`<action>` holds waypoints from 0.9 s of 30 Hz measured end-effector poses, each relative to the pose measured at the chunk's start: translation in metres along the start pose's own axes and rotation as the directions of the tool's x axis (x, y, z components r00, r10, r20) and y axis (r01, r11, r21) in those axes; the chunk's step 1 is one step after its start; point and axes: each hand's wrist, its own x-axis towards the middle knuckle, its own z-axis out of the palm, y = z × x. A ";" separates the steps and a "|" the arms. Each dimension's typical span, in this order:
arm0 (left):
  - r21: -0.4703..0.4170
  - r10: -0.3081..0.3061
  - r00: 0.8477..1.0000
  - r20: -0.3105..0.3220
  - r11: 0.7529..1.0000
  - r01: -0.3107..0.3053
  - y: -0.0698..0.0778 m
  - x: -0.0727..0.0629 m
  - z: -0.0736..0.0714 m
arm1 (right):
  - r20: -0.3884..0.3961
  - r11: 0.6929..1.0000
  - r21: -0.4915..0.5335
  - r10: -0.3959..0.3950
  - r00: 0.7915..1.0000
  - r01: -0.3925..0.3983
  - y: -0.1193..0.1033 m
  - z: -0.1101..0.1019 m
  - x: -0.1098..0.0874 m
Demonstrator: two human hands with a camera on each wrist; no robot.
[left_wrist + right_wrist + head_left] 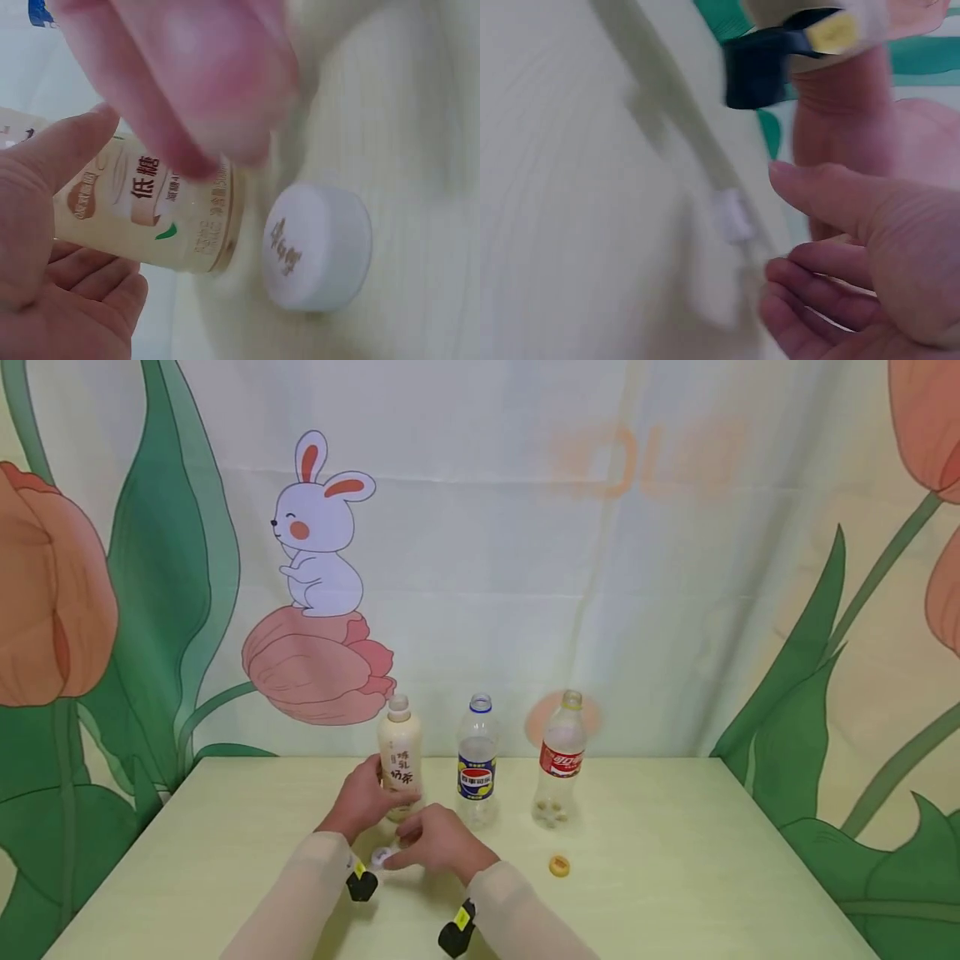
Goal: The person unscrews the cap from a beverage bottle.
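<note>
My left hand [365, 803] holds a cream-coloured milk tea bottle [400, 749] low on its body, thumb on the near side. The bottle stands upright with its neck uncapped. In the left wrist view the fingers show on the far side of the bottle [191, 217]. A white bottle cap [319, 247] lies on the table by its base, printed top up. Over the table, close to this cap, my right hand [442, 843] hovers with bent fingers. The right wrist view shows its thumb and fingers apart, nothing between them, and the white cap [735, 215] beyond.
Right of the milk tea bottle stand an uncapped clear Pepsi bottle [477, 777] and an uncapped clear cola bottle [561, 760] with a red label. A yellow cap [559, 866] lies in front of the cola bottle. Behind the pale table [675, 860] hangs a printed curtain [480, 568].
</note>
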 end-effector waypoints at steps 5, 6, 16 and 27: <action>0.062 0.019 1.000 0.017 0.998 -0.020 0.001 -0.010 -0.012 | -0.010 0.997 -0.022 -0.078 0.997 0.078 -0.007 -0.021 -0.021; 0.077 0.015 1.000 0.018 0.997 -0.017 0.001 -0.012 -0.015 | -0.023 0.994 -0.031 -0.107 0.994 0.107 -0.007 -0.026 -0.026; 0.280 0.107 0.994 0.002 0.954 -0.103 0.001 -0.039 -0.031 | -0.221 0.917 -0.247 -0.367 0.903 0.313 -0.013 -0.073 -0.080; 0.562 0.321 0.943 -0.089 0.798 -0.219 -0.008 -0.067 -0.043 | -0.386 0.762 -0.592 -0.554 0.737 0.263 0.008 -0.111 -0.121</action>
